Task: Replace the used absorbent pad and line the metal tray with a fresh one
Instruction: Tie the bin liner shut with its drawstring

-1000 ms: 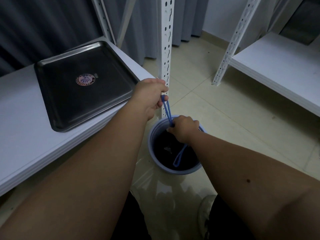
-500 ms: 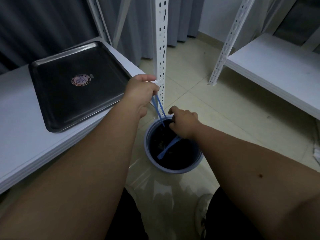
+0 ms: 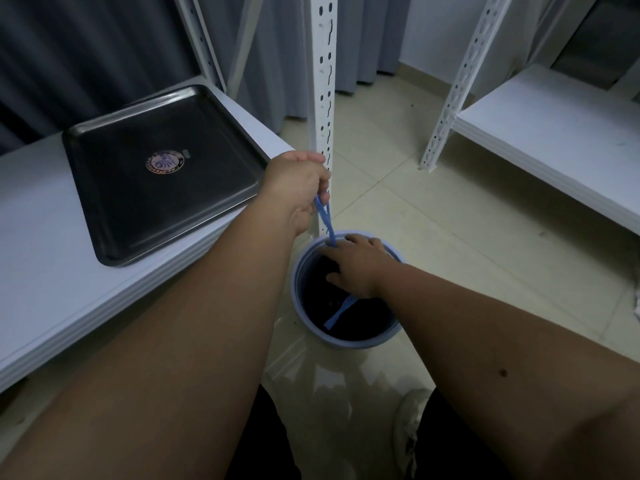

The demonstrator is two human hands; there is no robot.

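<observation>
1. The metal tray (image 3: 162, 174) lay flat on the white tabletop (image 3: 41, 271), dark, square and bare, with a round sticker (image 3: 165, 163) near its middle.
2. A pale blue bin (image 3: 346, 292) stood on the floor beside the white shelf post (image 3: 323, 109), lined with a black bag (image 3: 363, 320).
3. The left hand (image 3: 298, 188) held a clenched grip on a blue drawstring (image 3: 325, 220) pulled up from the bin's rim.
4. The right hand (image 3: 356, 265) rested on the bag with fingers spread and relaxed; a second blue strip (image 3: 341, 311) lay inside.
</observation>
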